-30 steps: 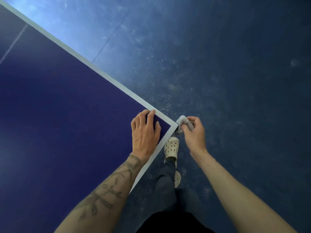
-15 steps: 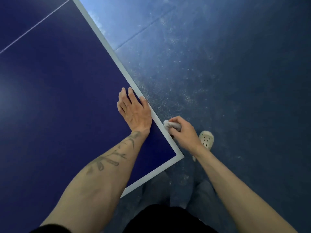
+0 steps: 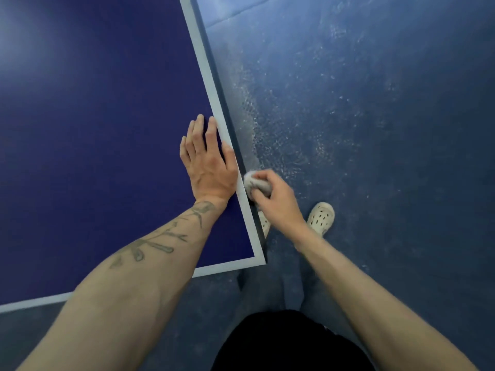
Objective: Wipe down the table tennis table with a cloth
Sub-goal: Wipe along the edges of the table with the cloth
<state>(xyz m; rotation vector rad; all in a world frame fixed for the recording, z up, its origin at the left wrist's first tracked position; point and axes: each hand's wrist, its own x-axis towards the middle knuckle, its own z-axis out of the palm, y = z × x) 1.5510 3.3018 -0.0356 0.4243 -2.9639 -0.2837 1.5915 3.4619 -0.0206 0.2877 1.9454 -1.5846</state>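
Note:
The dark blue table tennis table [image 3: 93, 129] with a white border line fills the left of the view, its near right corner low in the middle. My left hand [image 3: 207, 162] lies flat on the top, fingers straight, beside the right-hand line. My right hand [image 3: 276, 202] grips a balled grey cloth [image 3: 254, 183] and holds it against the table's side edge, just right of my left hand. Part of the cloth is hidden under my fingers.
Blue sports floor [image 3: 375, 129] with pale scuff marks lies to the right of the table. My feet in cream clogs [image 3: 321, 216] stand on it close to the table's corner, one partly hidden under the edge.
I have walked round the corner to the table's right side. My right hand has run the cloth from the corner along the side edge, and my left hand has slid along the top with it.

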